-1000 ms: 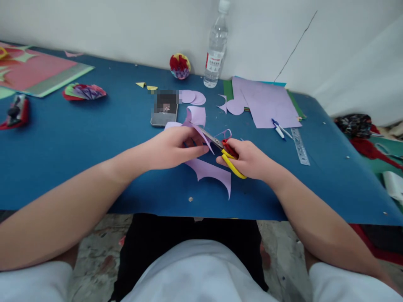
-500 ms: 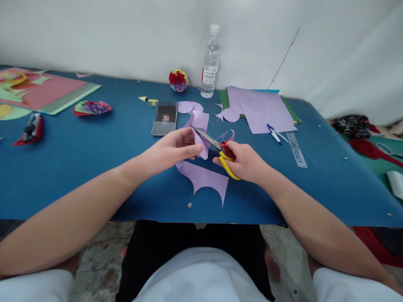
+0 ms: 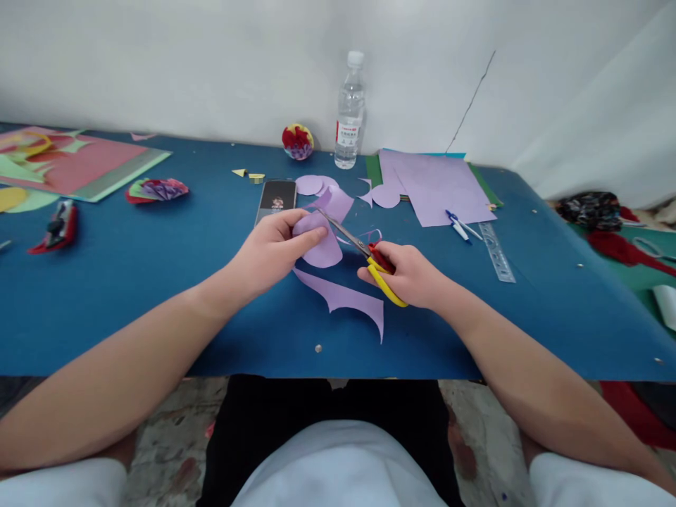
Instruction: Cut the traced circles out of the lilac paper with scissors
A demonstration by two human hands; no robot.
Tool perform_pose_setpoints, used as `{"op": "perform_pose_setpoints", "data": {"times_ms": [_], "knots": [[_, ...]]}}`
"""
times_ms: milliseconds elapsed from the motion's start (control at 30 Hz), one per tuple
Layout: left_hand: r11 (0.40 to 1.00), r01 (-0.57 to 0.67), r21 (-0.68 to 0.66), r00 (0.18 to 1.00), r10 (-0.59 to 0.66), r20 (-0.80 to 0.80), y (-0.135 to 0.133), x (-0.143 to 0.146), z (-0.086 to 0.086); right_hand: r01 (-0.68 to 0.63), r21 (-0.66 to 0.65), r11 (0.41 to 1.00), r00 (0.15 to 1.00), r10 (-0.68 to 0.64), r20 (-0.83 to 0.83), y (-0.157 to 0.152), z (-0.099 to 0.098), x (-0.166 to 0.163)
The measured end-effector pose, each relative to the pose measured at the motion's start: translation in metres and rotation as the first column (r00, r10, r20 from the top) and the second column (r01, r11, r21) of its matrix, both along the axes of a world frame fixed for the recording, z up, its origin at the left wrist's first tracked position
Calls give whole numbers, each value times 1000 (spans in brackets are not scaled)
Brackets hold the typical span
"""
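Observation:
My left hand [image 3: 272, 250] pinches a rounded piece of purple paper [image 3: 321, 246] over the blue table [image 3: 158, 282]. My right hand [image 3: 409, 274] grips scissors with yellow and red handles [image 3: 380, 271]; their blades [image 3: 343, 229] point up-left into the paper near my left fingers. A curved purple offcut [image 3: 348, 299] hangs or lies just below the two hands. More purple scraps [image 3: 335, 201] lie behind the blades.
A phone [image 3: 277, 197] lies behind my left hand. A water bottle [image 3: 348, 113] and a paper ball [image 3: 297, 141] stand by the wall. Purple sheets [image 3: 438, 186], a pen [image 3: 457, 225] and a ruler [image 3: 496, 250] lie right. Coloured paper [image 3: 79, 162], a folded paper fan [image 3: 158, 189] and a red tool [image 3: 55, 225] lie left.
My left hand has turned the purple piece, so a rounded shape now shows. The scissors stay in the paper. The offcut below has swung a little. The camera tilted slightly.

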State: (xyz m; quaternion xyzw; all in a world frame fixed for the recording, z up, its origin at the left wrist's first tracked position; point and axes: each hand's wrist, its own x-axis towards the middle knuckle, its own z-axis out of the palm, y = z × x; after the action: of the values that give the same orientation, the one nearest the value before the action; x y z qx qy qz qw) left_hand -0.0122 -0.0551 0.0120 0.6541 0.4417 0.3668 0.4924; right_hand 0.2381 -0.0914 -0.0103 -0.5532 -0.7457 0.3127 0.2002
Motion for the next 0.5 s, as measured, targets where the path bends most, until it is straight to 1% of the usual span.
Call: {"op": "perform_pose_setpoints", "data": {"times_ms": [133,233,367,500], "knots": [[997,-29,75,1000,29,-1,1,-2,1,-59,-47,997,994,55,-90,0,-2,2],[996,-21,88,1000,20,17,0,-2,2,-85,-93,992,988,72,-137,-1,-3,2],[998,35,46,999,-35,1,-1,-1,2,-131,-166,977,977,98,-190,-2,-4,3],[998,68,-1,998,-68,-6,-1,-1,3,-176,-190,966,961,127,-246,-2,-7,5]]}}
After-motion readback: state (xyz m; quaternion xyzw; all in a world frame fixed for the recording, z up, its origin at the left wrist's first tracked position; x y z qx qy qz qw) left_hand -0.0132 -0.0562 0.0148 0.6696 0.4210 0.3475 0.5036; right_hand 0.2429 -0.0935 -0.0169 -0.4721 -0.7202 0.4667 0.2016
